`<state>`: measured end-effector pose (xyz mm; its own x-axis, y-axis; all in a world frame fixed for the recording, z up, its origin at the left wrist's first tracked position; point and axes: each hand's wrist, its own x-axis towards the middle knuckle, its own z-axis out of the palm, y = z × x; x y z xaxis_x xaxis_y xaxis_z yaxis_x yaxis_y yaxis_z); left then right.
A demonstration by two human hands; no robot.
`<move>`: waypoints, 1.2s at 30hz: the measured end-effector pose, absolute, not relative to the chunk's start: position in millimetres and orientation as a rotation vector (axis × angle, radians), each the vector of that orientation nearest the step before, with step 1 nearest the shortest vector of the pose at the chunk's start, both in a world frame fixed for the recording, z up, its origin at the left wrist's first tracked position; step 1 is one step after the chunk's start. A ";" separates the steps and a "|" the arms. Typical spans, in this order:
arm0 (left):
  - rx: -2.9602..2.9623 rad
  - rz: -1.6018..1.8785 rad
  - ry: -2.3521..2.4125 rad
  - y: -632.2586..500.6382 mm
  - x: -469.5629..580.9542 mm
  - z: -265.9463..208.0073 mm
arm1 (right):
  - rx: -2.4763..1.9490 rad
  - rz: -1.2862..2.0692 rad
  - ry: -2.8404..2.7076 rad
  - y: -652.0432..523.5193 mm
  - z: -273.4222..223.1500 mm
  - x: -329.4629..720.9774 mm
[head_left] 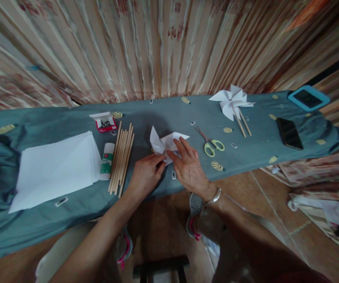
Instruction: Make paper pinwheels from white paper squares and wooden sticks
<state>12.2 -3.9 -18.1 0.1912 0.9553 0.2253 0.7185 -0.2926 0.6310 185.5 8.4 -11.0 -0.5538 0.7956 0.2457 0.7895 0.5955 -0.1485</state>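
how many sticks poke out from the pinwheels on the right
2: left stick and right stick, side by side, jutting from the white pinwheels, right of the scissors; others may be hidden.

A single view, from a camera worn on the person's head, looking forward and steeply down. It looks from above the near edge of the table (pixel 259 151), close enough that the forearms enter from the bottom and the left hand (pixel 147 173) and right hand (pixel 189 169) fall near the centre. The table spans the picture, its left end cut off by the frame. Past the far edge, the view reaches a curtain (pixel 146 51); below the near edge, the floor (pixel 243 184) and the person's shoes (pixel 195 204).
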 end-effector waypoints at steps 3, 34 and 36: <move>2.075 0.835 1.574 -3.6 12.2 -17.2 | -1.287 0.039 -2.542 9.3 -11.5 184.6; 1.379 1.175 1.496 22.2 8.0 1.5 | -1.287 0.081 -2.447 13.6 -16.0 178.7; 1.383 1.165 1.498 23.2 10.0 3.0 | -1.282 0.082 -2.447 13.7 -16.5 178.6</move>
